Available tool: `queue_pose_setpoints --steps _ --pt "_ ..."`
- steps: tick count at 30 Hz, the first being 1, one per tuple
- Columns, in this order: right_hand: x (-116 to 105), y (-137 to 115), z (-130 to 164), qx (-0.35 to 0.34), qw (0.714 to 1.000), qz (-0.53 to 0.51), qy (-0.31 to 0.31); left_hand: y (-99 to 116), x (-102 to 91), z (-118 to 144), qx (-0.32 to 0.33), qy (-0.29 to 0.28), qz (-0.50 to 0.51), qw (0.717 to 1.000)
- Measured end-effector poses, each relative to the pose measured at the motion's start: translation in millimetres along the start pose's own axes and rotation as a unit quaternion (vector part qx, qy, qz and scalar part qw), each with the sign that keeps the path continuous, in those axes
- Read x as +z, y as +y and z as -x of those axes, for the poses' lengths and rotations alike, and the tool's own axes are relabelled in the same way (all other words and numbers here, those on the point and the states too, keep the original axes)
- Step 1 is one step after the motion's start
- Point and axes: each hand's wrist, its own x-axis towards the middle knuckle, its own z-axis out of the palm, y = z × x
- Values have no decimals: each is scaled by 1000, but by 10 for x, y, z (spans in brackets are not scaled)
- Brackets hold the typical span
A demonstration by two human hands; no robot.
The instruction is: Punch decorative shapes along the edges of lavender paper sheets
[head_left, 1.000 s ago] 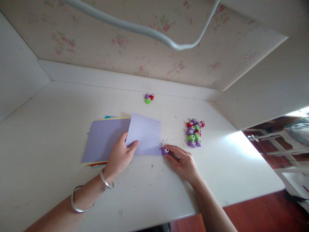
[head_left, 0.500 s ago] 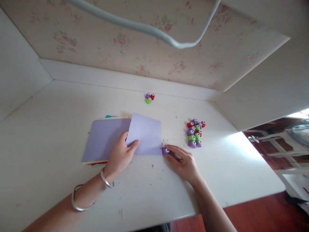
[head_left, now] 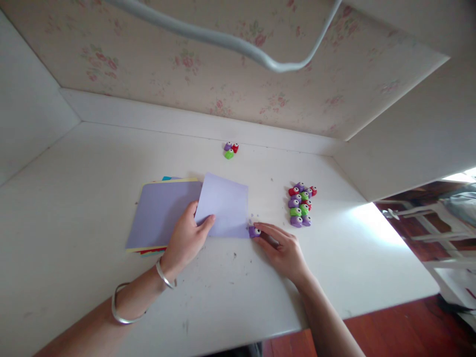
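My left hand [head_left: 191,233] grips a sheet of light purple paper [head_left: 225,206] by its left side, thumb on top. The sheet's lower right corner meets a small purple paper punch [head_left: 254,231] with a white, eye-like knob. Thumb and fingers of my right hand [head_left: 278,245] are closed around this punch, which rests on the table. Whether the paper's corner sits inside its slot cannot be made out. Tiny purple paper bits [head_left: 253,215] lie just above the punch. Under my left hand's side is a stack of coloured paper [head_left: 163,213], purple on top.
Several purple, red and green punches [head_left: 300,206] stand grouped on the right of the white table [head_left: 111,158]. Three more punches [head_left: 229,150] sit near the back ledge. A white cable [head_left: 208,35] hangs across the top, before the flowered wall. Side panels bound the table.
Both hands, the sheet and the punch stay almost in place. Only a very slight shift of the view shows.
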Motion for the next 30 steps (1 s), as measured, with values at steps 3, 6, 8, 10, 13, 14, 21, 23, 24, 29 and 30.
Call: queue_pose_setpoints --steps 3,6,8,10,13,14,21,23,24,29,30 --pt "-3 -10 -7 0 1000 3 -1 10 15 -8 1 0 1 1000" --pt "-7 -20 -14 -4 1000 10 -5 24 33 -17 3 -4 2 1000" --pt "-9 -28 -18 -6 1000 14 -9 30 53 -16 8 -8 4 1000" --pt "-13 -34 -24 -9 1000 14 -13 30 84 -6 19 -11 5 1000" --pt "-18 -33 -35 -23 999 25 -12 20 144 22 34 -10 8 999" --pt "-19 -30 -38 -28 999 30 -10 15 163 32 35 -9 9 999" --pt "-30 -13 -58 -15 999 21 -26 -24 216 59 31 4 9 999" --pt "-35 -4 -62 -9 1000 14 -27 -34 218 57 34 4 4 999" --pt "-37 1 -63 -6 1000 9 -26 -39 220 56 35 5 4 999" --pt "-37 27 -54 1 1000 -6 -28 -53 227 58 35 10 -2 999" --pt "-35 30 -51 4 1000 -7 -27 -52 227 59 35 11 -4 999"
